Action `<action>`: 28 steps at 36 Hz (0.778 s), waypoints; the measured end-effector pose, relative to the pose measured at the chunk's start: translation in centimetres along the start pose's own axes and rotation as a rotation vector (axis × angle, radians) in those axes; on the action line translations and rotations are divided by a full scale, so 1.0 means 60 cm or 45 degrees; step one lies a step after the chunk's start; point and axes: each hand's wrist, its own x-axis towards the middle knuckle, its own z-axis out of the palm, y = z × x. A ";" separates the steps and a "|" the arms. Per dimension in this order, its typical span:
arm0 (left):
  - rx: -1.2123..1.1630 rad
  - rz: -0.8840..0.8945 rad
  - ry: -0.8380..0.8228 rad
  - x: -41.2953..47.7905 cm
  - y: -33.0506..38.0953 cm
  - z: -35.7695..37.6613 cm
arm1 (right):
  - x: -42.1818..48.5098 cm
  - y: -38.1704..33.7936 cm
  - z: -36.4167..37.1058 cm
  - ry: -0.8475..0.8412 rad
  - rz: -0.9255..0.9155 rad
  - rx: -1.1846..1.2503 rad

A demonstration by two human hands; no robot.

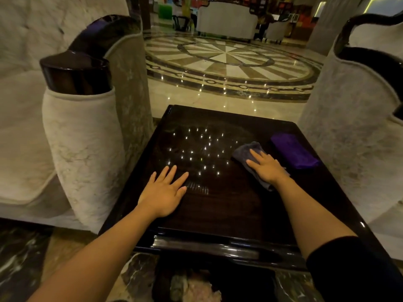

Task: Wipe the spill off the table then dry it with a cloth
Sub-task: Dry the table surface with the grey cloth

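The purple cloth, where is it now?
In the head view, the purple cloth lies folded near the table's right edge, just right of the grey cloth under the right hand.

Bare table point(218, 210) centre; purple cloth point(294, 152) right, armchairs point(87, 149) seemingly close alongside.

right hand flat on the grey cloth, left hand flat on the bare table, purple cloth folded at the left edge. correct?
Not quite: the purple cloth lies folded at the table's right edge, beyond the right hand, as the head view shows. The rest holds: right hand flat on the grey cloth, left hand flat on bare table.
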 end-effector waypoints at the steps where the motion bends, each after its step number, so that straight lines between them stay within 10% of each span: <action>1: 0.000 0.001 -0.002 0.000 0.000 0.000 | -0.001 -0.008 0.003 -0.002 -0.028 -0.002; 28: 0.097 0.027 -0.043 -0.017 0.008 -0.015 | -0.269 -0.160 0.084 -0.126 -0.843 -0.030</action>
